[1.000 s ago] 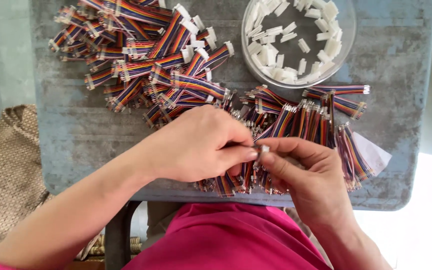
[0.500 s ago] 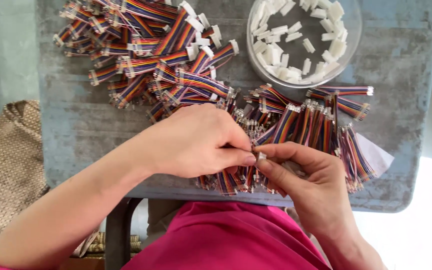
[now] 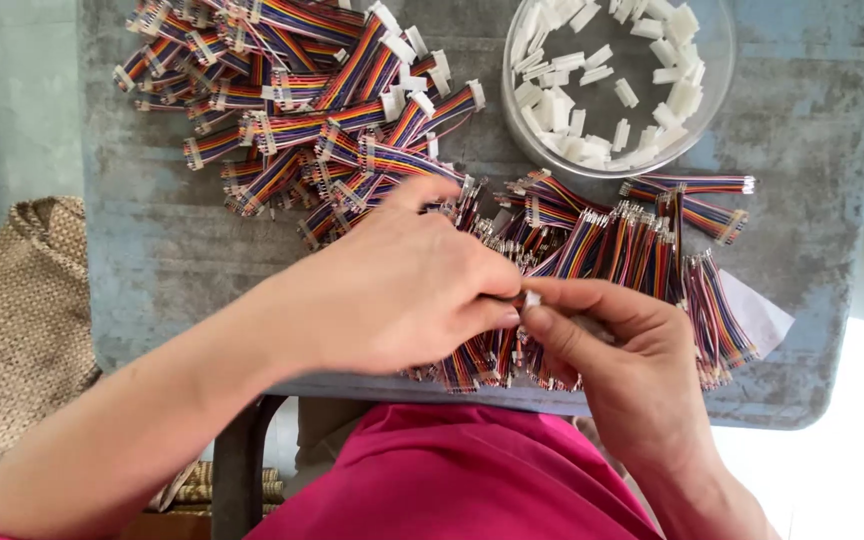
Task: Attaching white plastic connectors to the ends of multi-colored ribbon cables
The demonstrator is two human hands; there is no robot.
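My left hand (image 3: 402, 290) and my right hand (image 3: 622, 360) meet fingertip to fingertip above the near edge of a worn grey table (image 3: 182, 260). Between them they pinch a small white connector housing (image 3: 532, 298) and a short rainbow ribbon cable whose body is mostly hidden by my fingers. Under the hands lies a spread of loose rainbow cables with bare metal ends (image 3: 632, 250). A clear round bowl of white connector housings (image 3: 617, 80) stands at the back right.
A big heap of rainbow cables with white housings fitted (image 3: 302, 100) fills the back left of the table. A white paper scrap (image 3: 757, 315) pokes out at the right. A woven bag (image 3: 22, 330) sits on the floor at left. My pink shirt (image 3: 452, 480) is below.
The view has drifted down slightly. My fingertips have kept working at the same small connector, staying pinched together over the table's near edge.
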